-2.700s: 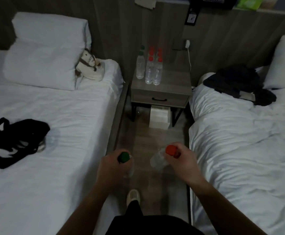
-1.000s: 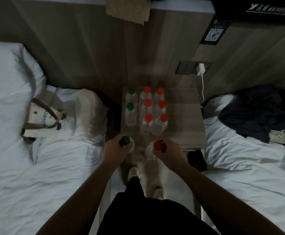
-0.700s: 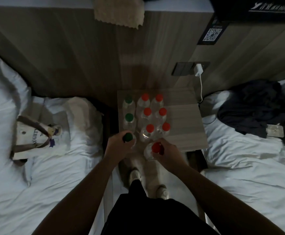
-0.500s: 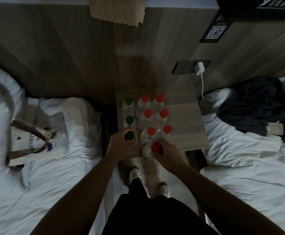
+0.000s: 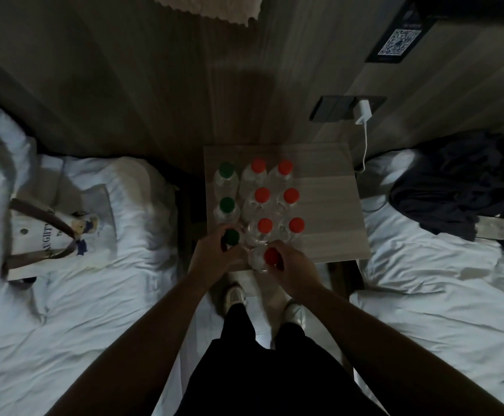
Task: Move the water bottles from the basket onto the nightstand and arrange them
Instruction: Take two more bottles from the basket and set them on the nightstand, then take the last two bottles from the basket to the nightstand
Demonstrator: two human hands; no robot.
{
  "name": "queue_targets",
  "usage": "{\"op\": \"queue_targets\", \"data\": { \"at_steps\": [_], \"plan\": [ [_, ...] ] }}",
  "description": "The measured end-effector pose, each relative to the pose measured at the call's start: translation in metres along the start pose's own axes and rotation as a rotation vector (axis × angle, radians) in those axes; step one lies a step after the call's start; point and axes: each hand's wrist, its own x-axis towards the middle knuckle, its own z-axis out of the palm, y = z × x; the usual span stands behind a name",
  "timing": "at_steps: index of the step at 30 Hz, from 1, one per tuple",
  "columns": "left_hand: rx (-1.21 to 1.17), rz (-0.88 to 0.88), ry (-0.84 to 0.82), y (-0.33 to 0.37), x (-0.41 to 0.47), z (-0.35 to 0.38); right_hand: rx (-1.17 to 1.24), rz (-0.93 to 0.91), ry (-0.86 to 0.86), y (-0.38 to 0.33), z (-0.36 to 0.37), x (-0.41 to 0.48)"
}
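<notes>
Left hand (image 5: 214,255) gripping green-capped bottle (image 5: 231,237), right hand (image 5: 289,270) gripping red-capped bottle (image 5: 267,257), both at nightstand (image 5: 329,205) front edge, frame centre, eight bottles (image 5: 262,199) standing behind

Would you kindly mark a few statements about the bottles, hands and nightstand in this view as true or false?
1. The left hand grips a green-capped bottle. True.
2. The right hand holds a blue-capped bottle. False: its bottle has a red cap.
3. Six red-capped bottles stand free on the nightstand in two columns. True.
4. The bottles fill the nightstand's right half. False: they crowd its left side; the right half is bare.
5. A tote bag lies on the bed to the left. True.
6. A white charger lies on the nightstand. False: it is plugged into the wall panel.
</notes>
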Motion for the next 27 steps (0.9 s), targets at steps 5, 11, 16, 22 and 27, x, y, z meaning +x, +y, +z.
{"op": "queue_targets", "data": {
  "at_steps": [5,11,16,22,27],
  "plan": [
    [-0.091,-0.11,0.073,-0.011,-0.015,0.006,-0.016,-0.049,-0.011,0.001,-0.006,0.0],
    [-0.015,-0.299,0.14,-0.033,-0.062,0.026,0.124,-0.121,-0.168,0.027,-0.015,-0.007],
    [-0.1,-0.518,0.221,-0.042,-0.117,0.073,0.092,-0.085,-0.348,0.073,-0.022,-0.032],
    [-0.085,-0.57,0.4,-0.021,-0.203,0.165,0.037,-0.081,-0.644,0.142,-0.043,-0.063],
    [-0.203,-0.654,0.492,-0.006,-0.263,0.223,-0.16,-0.111,-0.689,0.173,-0.053,-0.086]
  ]
}}
